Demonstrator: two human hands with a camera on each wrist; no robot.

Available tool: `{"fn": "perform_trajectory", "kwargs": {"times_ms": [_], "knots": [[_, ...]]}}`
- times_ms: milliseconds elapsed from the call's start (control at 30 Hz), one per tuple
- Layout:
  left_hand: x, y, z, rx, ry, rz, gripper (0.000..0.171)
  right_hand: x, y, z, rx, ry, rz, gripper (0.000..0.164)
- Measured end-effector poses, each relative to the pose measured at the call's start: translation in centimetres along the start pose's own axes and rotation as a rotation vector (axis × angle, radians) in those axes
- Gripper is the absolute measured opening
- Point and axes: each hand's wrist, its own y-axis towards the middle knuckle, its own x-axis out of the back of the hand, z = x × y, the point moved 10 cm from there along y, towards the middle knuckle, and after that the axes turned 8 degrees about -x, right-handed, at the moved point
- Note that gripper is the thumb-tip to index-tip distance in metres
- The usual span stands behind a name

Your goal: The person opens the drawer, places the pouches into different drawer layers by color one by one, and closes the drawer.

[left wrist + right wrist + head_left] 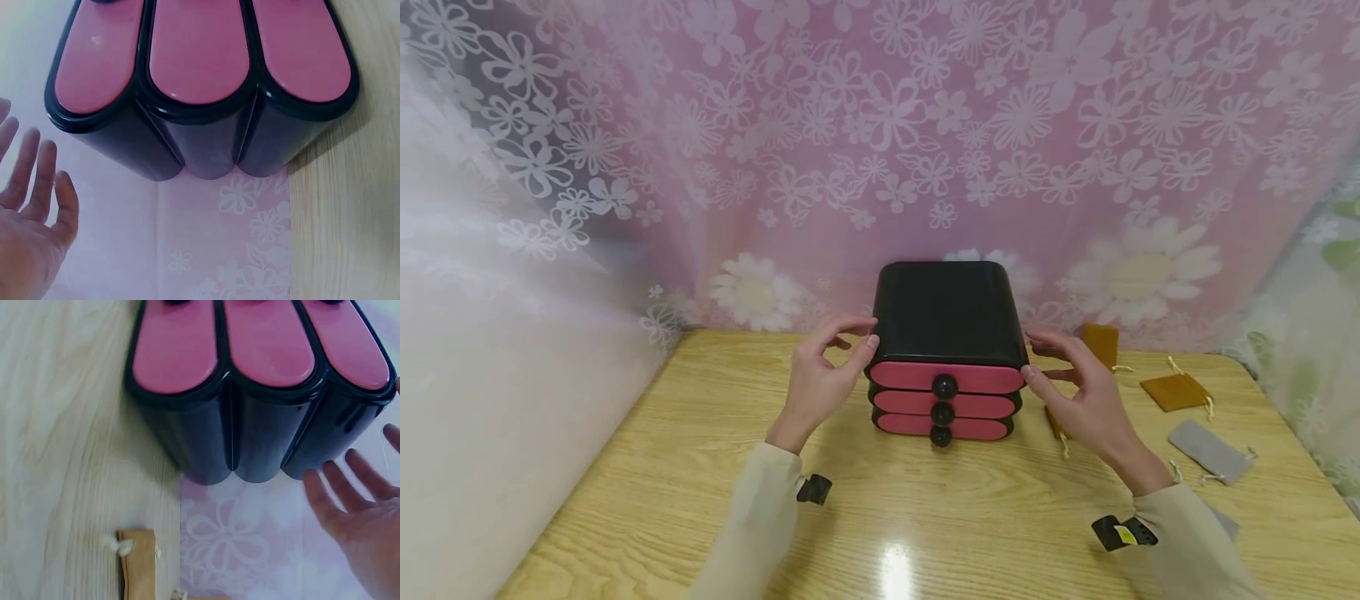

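Note:
A small black drawer box [951, 308] with three stacked pink-fronted drawers [895, 404] stands on the table, each front bearing a round black knob [942, 413]. All three drawers look closed. Beside its upper left edge is my left hand [820, 379], fingertips right at the side; the left wrist view has its fingers [44, 175] spread and relaxed, a little off the box. On the opposite side my right hand [1090, 400] has thumb and fingertips close to the upper right edge. Its fingers [337, 487] are extended in the right wrist view. Neither hand grips anything.
Several drawstring pouches lie to the right on the wooden table [647, 467]: a brown pouch [1177, 390], a grey pouch [1210, 450], and another brown pouch [1101, 343] against the curtain. One brown pouch [1055, 422] is partly hidden behind my right hand. A flowered pink curtain [850, 125] hangs behind.

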Motion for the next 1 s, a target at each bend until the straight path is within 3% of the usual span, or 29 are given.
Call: {"fn": "perform_trajectory", "kwargs": {"times_ms": [133, 267, 400, 567, 733, 867, 1000], "knots": [[-0.9, 1.1, 1.3, 0.054, -0.009, 0.065, 0.035, 1.0, -1.1, 1.6, 0.192, -0.055, -0.116, 0.058], [-1.9, 1.9, 2.9, 0.114, -0.031, 0.145, 0.046, 1.2, -2.5, 2.7, 0.332, -0.083, -0.196, 0.039], [-2.7, 2.3, 4.4, 0.158, -0.043, 0.205, 0.052, 0.9, -3.6, 3.3, 0.399, -0.106, -0.216, 0.053], [-3.8, 2.2, 6.0, 0.243, -0.090, 0.284, 0.055, 0.1, -4.2, 3.8, 0.415, -0.060, -0.129, 0.044], [-4.7, 2.1, 6.9, 0.294, -0.123, 0.335, 0.056, -1.4, -4.6, 3.3, 0.347, -0.078, -0.007, 0.029], [-5.0, 1.9, 7.4, 0.332, -0.148, 0.347, 0.058, -2.7, -4.8, 2.7, 0.288, -0.086, 0.050, 0.048], [-5.3, 1.6, 8.0, 0.375, -0.181, 0.352, 0.062, -4.0, -5.0, 2.5, 0.258, -0.040, 0.095, 0.049]]}}
